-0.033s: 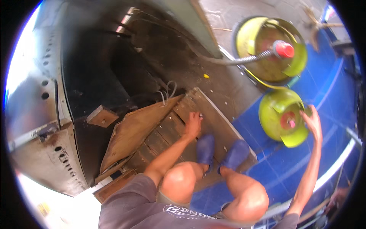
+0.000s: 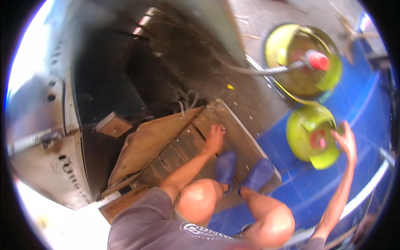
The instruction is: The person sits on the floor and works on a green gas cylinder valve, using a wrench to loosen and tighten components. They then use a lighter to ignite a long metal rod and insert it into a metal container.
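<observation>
On the right, a small yellow-green gas cylinder [image 2: 298,131] stands on blue tiles, a pink fitting in the middle of its top. My right hand [image 2: 346,141] is at the right side of its collar, thumb and fingers closed about the rim. My left hand [image 2: 214,139] is low over brown wooden boards [image 2: 179,150], its fingers pinched on a tiny dark, shiny piece too small to name. Behind the small cylinder stands a larger yellow-green gas cylinder [image 2: 333,81] with a red-capped regulator [image 2: 317,61] on top.
A ribbed hose [image 2: 283,68] runs left from the regulator. A tilted wooden panel [image 2: 154,141] and a wood block [image 2: 113,125] lie beside a dark cabinet opening. A metal cabinet [image 2: 68,166] stands at left. My feet in blue clogs [image 2: 256,175] rest near the boards' edge.
The whole view has shifted slightly, so things sit a little further right and lower. Both hands keep their places, the right at the small cylinder's collar, the left over the boards.
</observation>
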Tool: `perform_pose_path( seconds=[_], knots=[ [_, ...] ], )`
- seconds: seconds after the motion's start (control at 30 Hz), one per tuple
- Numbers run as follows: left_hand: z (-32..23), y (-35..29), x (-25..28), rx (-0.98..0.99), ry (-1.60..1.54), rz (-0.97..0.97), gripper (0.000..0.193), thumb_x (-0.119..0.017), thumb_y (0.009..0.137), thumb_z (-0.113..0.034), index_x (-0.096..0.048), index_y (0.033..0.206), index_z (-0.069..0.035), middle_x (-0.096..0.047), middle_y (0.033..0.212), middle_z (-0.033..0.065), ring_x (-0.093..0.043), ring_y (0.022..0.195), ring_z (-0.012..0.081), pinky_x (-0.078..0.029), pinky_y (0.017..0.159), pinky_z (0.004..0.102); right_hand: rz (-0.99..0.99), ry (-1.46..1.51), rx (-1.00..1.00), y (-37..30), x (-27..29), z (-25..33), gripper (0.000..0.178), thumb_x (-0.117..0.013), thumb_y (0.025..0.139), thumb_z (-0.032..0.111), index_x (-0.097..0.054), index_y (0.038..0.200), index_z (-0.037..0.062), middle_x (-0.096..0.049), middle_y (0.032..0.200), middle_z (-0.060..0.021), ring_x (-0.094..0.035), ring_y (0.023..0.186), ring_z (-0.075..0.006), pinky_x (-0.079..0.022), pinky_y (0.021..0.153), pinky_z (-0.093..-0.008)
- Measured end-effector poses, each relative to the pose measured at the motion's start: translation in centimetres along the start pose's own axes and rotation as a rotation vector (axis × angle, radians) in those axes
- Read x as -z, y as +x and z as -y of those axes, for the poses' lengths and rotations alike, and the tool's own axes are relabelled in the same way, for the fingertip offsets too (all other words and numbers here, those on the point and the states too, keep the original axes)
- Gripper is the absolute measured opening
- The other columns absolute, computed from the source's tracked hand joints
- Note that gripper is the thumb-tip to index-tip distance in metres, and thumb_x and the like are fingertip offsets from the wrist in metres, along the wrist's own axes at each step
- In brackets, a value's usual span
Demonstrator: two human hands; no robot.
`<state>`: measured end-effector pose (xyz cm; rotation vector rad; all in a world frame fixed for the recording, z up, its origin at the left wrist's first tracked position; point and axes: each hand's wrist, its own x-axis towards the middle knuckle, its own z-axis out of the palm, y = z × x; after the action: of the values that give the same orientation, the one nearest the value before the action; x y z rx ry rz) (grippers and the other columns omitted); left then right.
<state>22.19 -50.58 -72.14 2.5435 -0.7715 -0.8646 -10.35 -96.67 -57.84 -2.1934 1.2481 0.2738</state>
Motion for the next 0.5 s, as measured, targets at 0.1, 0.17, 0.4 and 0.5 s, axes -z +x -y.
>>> perform_pose_path(
  seconds=[0.1, 0.17, 0.4, 0.5],
  knots=[
    [1.5, 2.0, -2.2, -0.165, 0.179, -0.105, 0.037, -0.064, 0.090, -0.019, -0.055, 0.123, -0.005, -0.055, 0.115, 0.0176, -0.055, 0.105, 0.0363, -0.043, 0.088, 0.0466, -0.174, -0.134, 0.023, 0.7, 3.1, 3.0, 0.061, -0.073, 0.086, 0.025, -0.050, 0.137, -0.0004, -0.056, 0.137, -0.0189, -0.052, 0.128, -0.0327, -0.040, 0.107, -0.0405],
    [2.6, 2.0, -3.1, -0.237, 0.232, -0.207, 0.039, -0.066, 0.089, -0.020, -0.055, 0.124, -0.006, -0.056, 0.117, 0.0153, -0.053, 0.108, 0.0332, -0.041, 0.089, 0.0446, -0.310, 0.112, 0.120, 1.9, 4.9, 6.9, 0.046, -0.064, 0.094, 0.020, -0.053, 0.135, 0.0014, -0.058, 0.129, -0.0135, -0.056, 0.113, -0.0223, -0.043, 0.101, -0.0361],
    [3.5, 0.8, -4.6, -0.270, 0.103, -0.378, 0.042, -0.065, 0.092, -0.025, -0.052, 0.127, -0.006, -0.053, 0.124, 0.0148, -0.050, 0.115, 0.0313, -0.038, 0.092, 0.0444, -0.496, 0.288, 0.654, -0.4, 6.0, 24.3, 0.016, -0.065, 0.094, 0.011, -0.073, 0.106, 0.0042, -0.072, 0.108, -0.0136, -0.068, 0.096, -0.0271, -0.052, 0.089, -0.0384],
    [1.3, 0.8, -2.1, -0.213, 0.022, -0.415, 0.038, -0.064, 0.093, -0.023, -0.053, 0.125, -0.006, -0.056, 0.120, 0.0141, -0.051, 0.114, 0.0311, -0.037, 0.093, 0.0451, -0.533, 0.017, 1.114, -1.7, 5.8, 29.1, 0.014, -0.063, 0.093, 0.005, -0.072, 0.104, 0.0019, -0.071, 0.106, -0.0142, -0.068, 0.096, -0.0302, -0.052, 0.087, -0.0392]
  ],
)
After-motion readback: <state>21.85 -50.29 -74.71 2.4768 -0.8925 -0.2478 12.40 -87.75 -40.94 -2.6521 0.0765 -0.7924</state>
